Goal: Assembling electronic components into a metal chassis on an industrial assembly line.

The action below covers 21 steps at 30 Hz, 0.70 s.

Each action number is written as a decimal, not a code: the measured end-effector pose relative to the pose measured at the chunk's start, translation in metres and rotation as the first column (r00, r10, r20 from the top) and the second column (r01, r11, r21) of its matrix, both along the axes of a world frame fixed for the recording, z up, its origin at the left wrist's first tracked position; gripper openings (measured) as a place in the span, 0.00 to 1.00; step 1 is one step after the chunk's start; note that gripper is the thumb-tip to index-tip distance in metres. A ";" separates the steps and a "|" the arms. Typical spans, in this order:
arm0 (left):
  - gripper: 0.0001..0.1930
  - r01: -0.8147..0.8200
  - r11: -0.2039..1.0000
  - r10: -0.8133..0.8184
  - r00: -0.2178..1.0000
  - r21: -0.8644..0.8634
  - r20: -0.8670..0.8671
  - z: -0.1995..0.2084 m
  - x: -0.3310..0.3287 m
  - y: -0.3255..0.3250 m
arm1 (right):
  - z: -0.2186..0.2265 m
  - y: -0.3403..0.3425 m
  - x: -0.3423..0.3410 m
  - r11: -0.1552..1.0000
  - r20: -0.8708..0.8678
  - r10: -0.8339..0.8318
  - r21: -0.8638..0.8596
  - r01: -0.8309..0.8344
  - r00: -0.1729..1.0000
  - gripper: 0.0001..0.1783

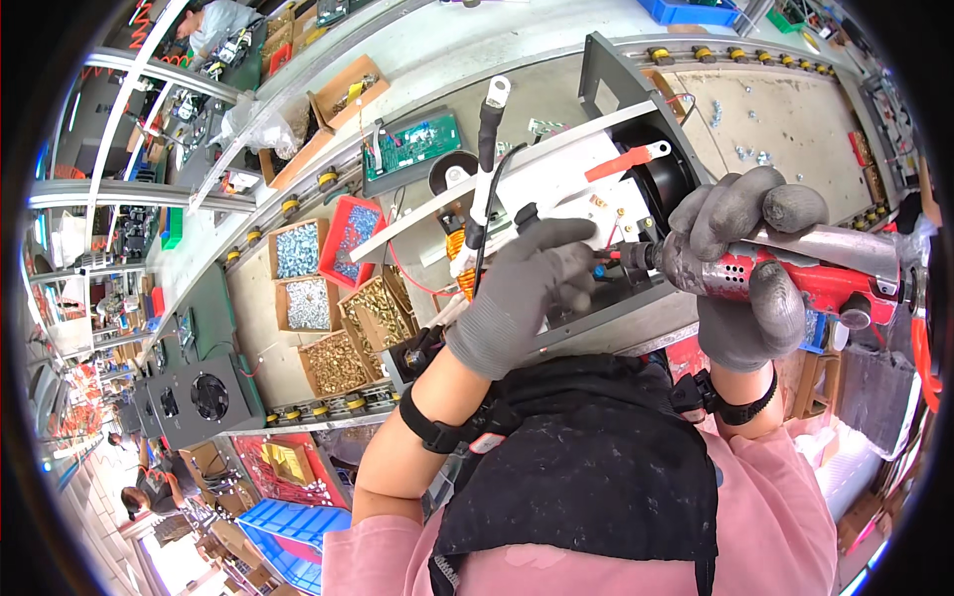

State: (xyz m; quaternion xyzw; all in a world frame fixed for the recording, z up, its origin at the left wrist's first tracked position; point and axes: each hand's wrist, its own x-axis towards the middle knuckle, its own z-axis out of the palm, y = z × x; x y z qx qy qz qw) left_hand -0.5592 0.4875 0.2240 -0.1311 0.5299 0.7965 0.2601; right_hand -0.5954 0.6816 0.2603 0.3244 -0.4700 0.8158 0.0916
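One red drill (733, 279), grasped by your right hand (740, 214).
Your left hand (522, 288) curls near the tip (615, 255); its grip I cannot tell.

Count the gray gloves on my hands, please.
2 gray gloves: one on your left hand, near the tip of the red power tool; one on your right hand, gripping that tool. Both are in view.

Around the chassis (606, 316), parts boxes (376, 333) are found toward eight o'clock, the circuit board (422, 141) at ten, the power tool (730, 273) at three
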 end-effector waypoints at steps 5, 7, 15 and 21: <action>0.21 -0.115 0.992 0.113 0.993 0.049 0.042 -0.006 0.006 -0.016 | -0.004 0.013 0.000 0.998 0.096 -0.069 0.000 0.069 0.993 0.21; 0.20 -0.116 0.993 0.115 0.992 0.008 0.050 -0.007 0.009 -0.017 | -0.009 0.014 -0.005 0.991 0.020 -0.133 0.012 0.133 0.991 0.20; 0.22 0.102 0.993 -0.109 0.988 0.065 0.113 -0.010 0.003 -0.001 | -0.057 -0.016 -0.060 0.950 0.257 -0.282 -0.061 0.306 0.924 0.15; 0.22 0.068 0.997 -0.072 0.988 0.037 0.135 -0.017 -0.002 0.002 | -0.076 -0.018 -0.085 0.923 0.156 -0.376 0.149 0.354 0.914 0.13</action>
